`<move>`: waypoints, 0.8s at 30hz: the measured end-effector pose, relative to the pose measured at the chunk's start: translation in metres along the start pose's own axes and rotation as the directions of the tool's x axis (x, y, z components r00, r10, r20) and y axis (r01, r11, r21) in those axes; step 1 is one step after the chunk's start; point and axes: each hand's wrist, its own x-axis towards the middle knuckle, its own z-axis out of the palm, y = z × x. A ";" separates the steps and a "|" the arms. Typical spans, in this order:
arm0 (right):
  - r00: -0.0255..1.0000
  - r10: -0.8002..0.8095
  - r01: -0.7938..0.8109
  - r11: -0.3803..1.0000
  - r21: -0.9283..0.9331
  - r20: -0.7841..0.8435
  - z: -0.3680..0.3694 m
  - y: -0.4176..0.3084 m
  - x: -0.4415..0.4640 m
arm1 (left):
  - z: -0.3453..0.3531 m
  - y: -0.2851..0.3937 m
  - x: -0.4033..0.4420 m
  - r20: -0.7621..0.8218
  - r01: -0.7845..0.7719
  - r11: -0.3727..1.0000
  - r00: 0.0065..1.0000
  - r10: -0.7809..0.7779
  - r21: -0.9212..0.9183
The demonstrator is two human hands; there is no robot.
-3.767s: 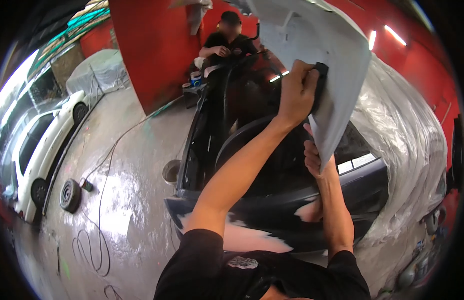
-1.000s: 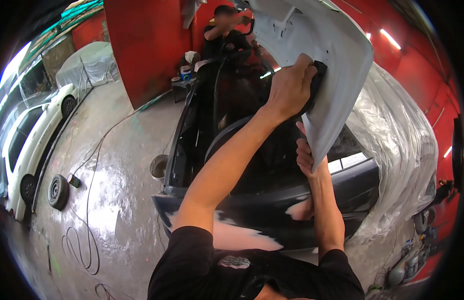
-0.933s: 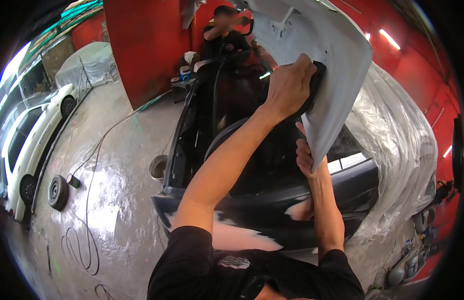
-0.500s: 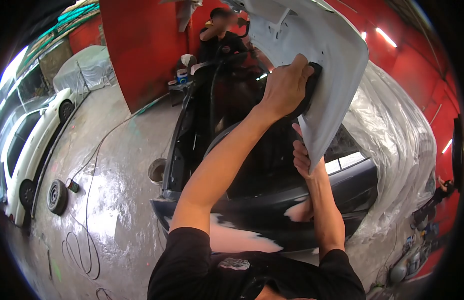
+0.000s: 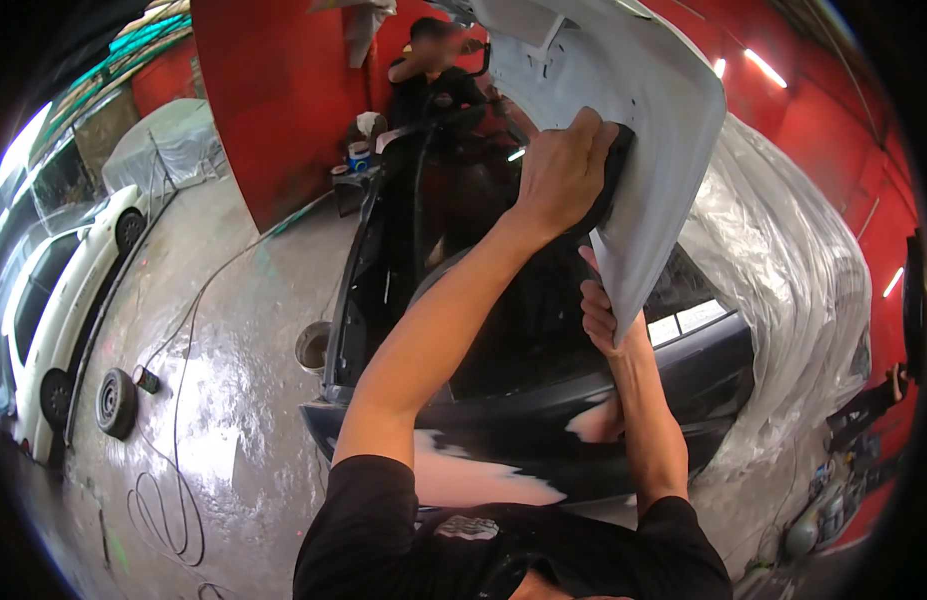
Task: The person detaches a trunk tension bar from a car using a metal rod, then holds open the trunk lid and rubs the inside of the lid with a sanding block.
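Note:
My left hand is closed around a black sanding block, which lies against the face of a light grey car body panel. The panel slants down from the top of the view, with its lower corner pointing toward me. Below, my right hand grips that lower corner, fingers curled at its left edge; part of the hand is hidden behind the panel. Behind both hands stands a dark car with pale pinkish filler patches on its bodywork.
A co-worker in black stands beyond the car. Plastic sheeting covers something at right. On the left floor are a wheel, a can, a hose and a white car. A bucket stands beside the dark car.
The view has shifted slightly, so the panel and both hands appear a little further left. My left hand stays on the block against the panel, and my right hand keeps its grip.

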 end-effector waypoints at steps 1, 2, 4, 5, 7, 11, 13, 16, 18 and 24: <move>1.000 -0.004 0.004 1.000 -0.011 -0.003 0.001 0.000 0.000 | 0.000 0.001 0.000 0.009 0.036 0.998 0.999 -0.037 0.058; 1.000 -0.002 0.002 1.000 -0.012 -0.010 0.001 0.000 0.000 | 0.000 0.001 -0.001 0.021 0.081 0.996 0.996 -0.081 0.023; 1.000 0.001 -0.001 1.000 -0.015 -0.026 0.001 -0.001 0.001 | 0.000 0.000 -0.002 0.050 0.170 0.984 0.985 -0.167 -0.048; 0.999 0.004 -0.005 1.000 -0.009 -0.035 0.001 -0.001 0.001 | -0.004 0.004 -0.003 0.064 0.170 0.983 0.984 -0.166 -0.068; 0.999 0.006 -0.006 1.000 0.007 -0.051 0.003 -0.001 0.001 | -0.013 0.015 -0.005 0.095 0.167 0.980 0.983 -0.157 -0.107; 0.999 0.011 -0.011 1.000 0.001 -0.048 0.003 -0.001 0.000 | -0.005 -0.004 -0.001 0.038 -0.029 0.996 0.999 0.032 -0.090; 1.000 0.003 -0.003 1.000 -0.007 -0.026 0.001 0.000 0.001 | -0.002 -0.007 0.003 0.023 -0.075 0.997 0.997 0.076 -0.024; 1.000 -0.002 0.002 1.000 -0.013 -0.019 0.000 0.000 0.001 | 0.002 -0.005 0.000 0.062 0.074 0.995 0.995 -0.078 0.066; 1.000 0.004 -0.004 1.000 -0.007 -0.022 0.000 0.000 0.000 | -0.004 0.004 -0.005 0.064 0.094 0.996 0.994 -0.093 -0.008; 1.000 0.010 -0.010 1.000 -0.001 -0.007 0.000 0.000 0.001 | -0.002 -0.005 -0.002 0.032 -0.039 0.997 0.999 0.041 -0.066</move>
